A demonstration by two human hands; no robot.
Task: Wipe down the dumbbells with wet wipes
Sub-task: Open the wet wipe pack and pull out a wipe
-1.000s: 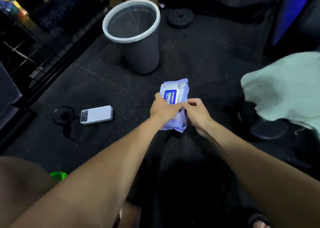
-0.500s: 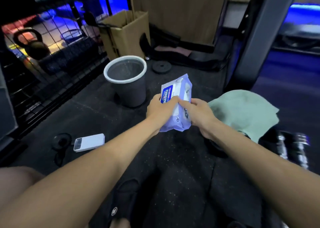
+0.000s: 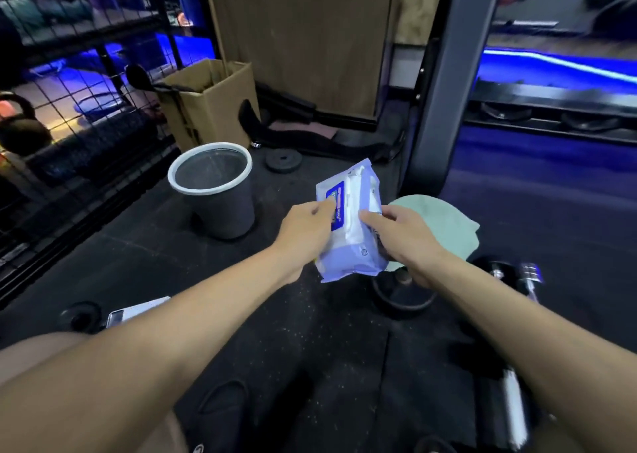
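Note:
I hold a pale purple pack of wet wipes [image 3: 348, 245] in the air over the dark gym floor. My left hand [image 3: 305, 233] grips its left side by the blue label. My right hand [image 3: 403, 235] pinches the pack's right edge, where white shows along the top opening. A dumbbell [image 3: 406, 292] with black plates and a chrome handle [image 3: 529, 275] lies on the floor just below and right of my right hand. Another chrome bar [image 3: 513, 407] lies at the lower right.
A grey bin with a white rim [image 3: 213, 190] stands left of the pack. A light green towel [image 3: 444, 225] lies behind my right hand. A white phone [image 3: 138, 309] and a small black fan [image 3: 81, 316] sit at left. A cardboard box [image 3: 210, 102], wire rack [image 3: 69, 107] and weight plate [image 3: 283, 162] are behind.
The view has tilted up from the floor toward the room. Both hands have lifted the pack higher and turned it more upright, and white now shows at its top.

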